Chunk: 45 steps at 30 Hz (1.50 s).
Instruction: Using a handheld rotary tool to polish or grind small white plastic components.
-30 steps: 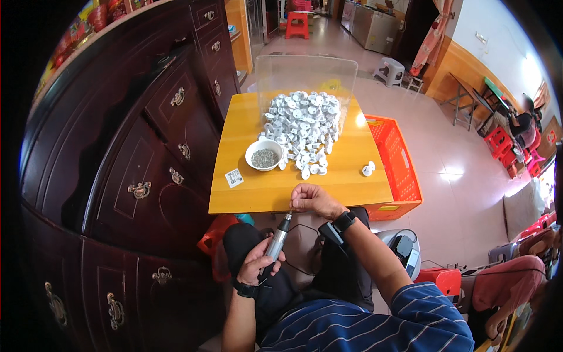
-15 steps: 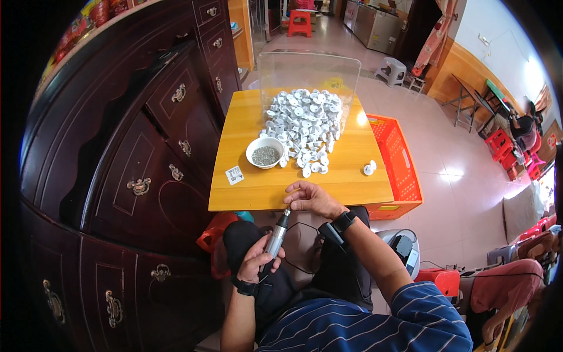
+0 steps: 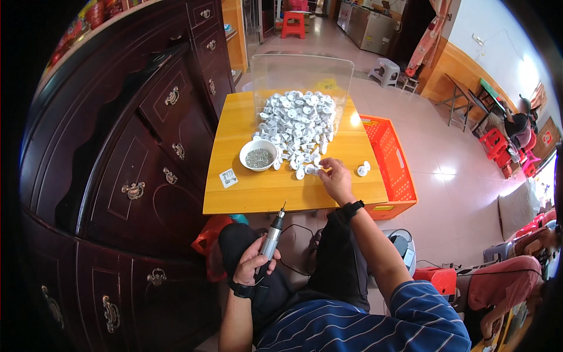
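My left hand [image 3: 253, 261] is wrapped round a silver and black electric screwdriver [image 3: 270, 242] in front of the table's near edge, its thin bit pointing up and away. At the front of a heap of white round plastic pieces [image 3: 298, 122], my right hand [image 3: 338, 183] has thumb and fingers closed on one white plastic piece [image 3: 318, 169]; the fingertips partly cover it. Left of that hand stands a white bowl [image 3: 243, 157] of small metal screws [image 3: 258, 158]. Two more white pieces [image 3: 362, 169] lie apart near the table's right edge.
A clear plastic panel [image 3: 302, 67] stands upright behind the heap on the yellow table [image 3: 246, 196]. A printed white square [image 3: 228, 178] lies at its left. An orange crate [image 3: 398, 170] adjoins the right side; dark cabinets [image 3: 111, 158] line the left. Another person [image 3: 501, 287] sits at lower right.
My right hand has moved from the screwdriver's tip forward and right to the front of the heap. The bit is now uncovered. My left hand still holds the screwdriver; the view has shifted slightly.
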Each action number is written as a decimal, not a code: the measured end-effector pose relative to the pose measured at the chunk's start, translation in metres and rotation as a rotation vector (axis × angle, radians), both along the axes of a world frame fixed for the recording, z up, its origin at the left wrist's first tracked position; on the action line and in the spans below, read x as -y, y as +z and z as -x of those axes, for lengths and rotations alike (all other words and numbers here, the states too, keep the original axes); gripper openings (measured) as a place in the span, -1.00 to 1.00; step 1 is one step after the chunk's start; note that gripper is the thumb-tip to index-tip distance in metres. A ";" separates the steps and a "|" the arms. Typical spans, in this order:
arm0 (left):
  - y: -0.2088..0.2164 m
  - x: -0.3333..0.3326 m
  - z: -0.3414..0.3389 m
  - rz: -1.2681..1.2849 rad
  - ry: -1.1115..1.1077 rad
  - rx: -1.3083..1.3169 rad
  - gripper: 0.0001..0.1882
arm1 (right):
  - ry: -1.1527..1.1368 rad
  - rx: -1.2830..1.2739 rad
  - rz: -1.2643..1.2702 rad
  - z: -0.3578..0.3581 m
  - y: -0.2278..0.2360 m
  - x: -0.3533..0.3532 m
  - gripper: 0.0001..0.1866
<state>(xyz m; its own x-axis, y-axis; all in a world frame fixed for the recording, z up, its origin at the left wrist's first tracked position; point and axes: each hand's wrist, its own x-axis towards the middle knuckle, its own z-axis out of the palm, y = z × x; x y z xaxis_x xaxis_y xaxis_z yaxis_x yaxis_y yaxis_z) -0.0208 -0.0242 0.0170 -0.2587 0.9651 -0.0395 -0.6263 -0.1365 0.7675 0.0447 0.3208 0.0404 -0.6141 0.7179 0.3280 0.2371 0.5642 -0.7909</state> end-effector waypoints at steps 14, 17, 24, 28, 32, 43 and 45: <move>0.003 -0.001 0.000 0.014 0.005 -0.022 -0.25 | 0.015 0.195 -0.281 0.005 -0.016 -0.006 -0.84; 0.002 -0.001 -0.001 0.016 0.009 -0.015 -0.27 | 0.034 0.024 -0.152 -0.001 -0.022 -0.011 -0.86; 0.002 -0.003 -0.002 0.008 0.006 0.000 -0.31 | 0.293 -0.535 1.256 -0.022 -0.010 -0.002 -0.73; 0.004 -0.003 -0.003 0.029 0.011 -0.002 -0.34 | 0.433 -0.541 1.446 -0.022 -0.002 0.016 -0.68; 0.007 -0.004 -0.004 0.057 0.029 -0.012 -0.26 | 0.390 -0.378 1.196 -0.013 -0.008 0.036 -0.70; 0.007 -0.004 -0.003 0.041 0.040 -0.008 -0.30 | 0.439 -0.189 0.817 0.000 -0.014 0.065 -0.76; 0.005 -0.003 -0.003 0.043 0.040 -0.005 -0.31 | 0.435 -0.177 0.846 -0.001 -0.014 0.067 -0.77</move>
